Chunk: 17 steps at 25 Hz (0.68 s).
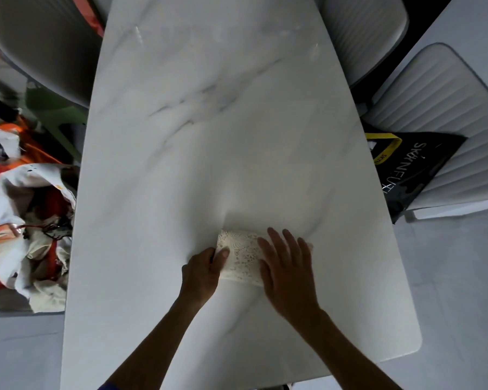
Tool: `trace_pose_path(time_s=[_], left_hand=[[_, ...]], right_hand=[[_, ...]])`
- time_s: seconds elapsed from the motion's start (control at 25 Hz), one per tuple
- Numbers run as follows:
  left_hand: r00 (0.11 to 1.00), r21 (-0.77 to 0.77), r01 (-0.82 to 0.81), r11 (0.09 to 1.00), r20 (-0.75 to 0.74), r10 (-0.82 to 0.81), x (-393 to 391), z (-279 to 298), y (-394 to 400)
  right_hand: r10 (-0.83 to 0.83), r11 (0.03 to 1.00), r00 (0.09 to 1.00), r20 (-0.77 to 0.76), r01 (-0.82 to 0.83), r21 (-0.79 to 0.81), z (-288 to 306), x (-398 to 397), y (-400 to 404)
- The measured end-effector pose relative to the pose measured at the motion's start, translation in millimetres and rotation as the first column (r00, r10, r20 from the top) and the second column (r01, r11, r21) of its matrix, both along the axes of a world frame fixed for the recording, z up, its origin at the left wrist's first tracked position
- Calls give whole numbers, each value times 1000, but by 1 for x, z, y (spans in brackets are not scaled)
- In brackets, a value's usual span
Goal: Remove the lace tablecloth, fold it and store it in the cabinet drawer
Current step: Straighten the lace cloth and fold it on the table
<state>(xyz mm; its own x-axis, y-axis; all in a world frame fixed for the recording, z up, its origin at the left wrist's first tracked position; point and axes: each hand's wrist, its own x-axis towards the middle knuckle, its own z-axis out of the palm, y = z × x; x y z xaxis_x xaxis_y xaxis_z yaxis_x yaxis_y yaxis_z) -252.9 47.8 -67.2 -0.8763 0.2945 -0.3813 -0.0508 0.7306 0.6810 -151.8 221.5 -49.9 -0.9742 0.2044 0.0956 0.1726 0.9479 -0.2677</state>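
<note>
Near the surface's close edge, the left hand (202,270) pinches the folded lace tablecloth (241,256) at its left end, thumb on top. Flat and spread, the right hand (286,267) presses its right side onto the marble surface (209,122). Grey chairs (440,108) stand around.

One view only, from the head camera, high above the near end of the marble table (209,136) and pointing steeply down along its length toward twelve o'clock. It sits close: both forearms enter from six o'clock, the left hand (202,273) and right hand (285,266) low in the centre. Wide-angle bowing curves the table's edges; chairs (440,108) crowd one to three o'clock.
</note>
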Motion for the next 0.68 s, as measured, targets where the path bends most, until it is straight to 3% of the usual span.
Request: trace_pose_path(time_s=[0.12, 0.24, 0.36, 0.44, 0.56, 0.6, 0.68], left_hand=[[995, -105, -19, 994, -96, 8, 1, 1, 4], [985, -43, -152, 988, -86, 147, 0, 1, 9], [960, -66, -245, 967, 124, 252, -4, 3, 31], [887, -58, -333, 941, 319, 333, -14, 9, 44], [802, 92, -400, 912, 517, 300, -7, 34, 42], [802, 151, -405, 902, 532, 271, 2, 46, 40], [842, 268, -394, 879, 489, 228, 22, 76, 34]], right_hand=[[-52, 997, 975, 215, 38, 69, -20, -3, -8], [-10, 998, 953, 304, -9, 63, -31, -6, -3], [28, 997, 931, 364, -51, 54, -32, -11, 3], [60, 997, 915, 399, -74, 19, -28, -12, 11], [33, 984, 904, 426, 45, -172, -6, 2, 23], [-32, 942, 915, 401, 161, -293, 6, 11, 25], [-247, 761, 916, 316, 385, -522, 37, 26, 30]])
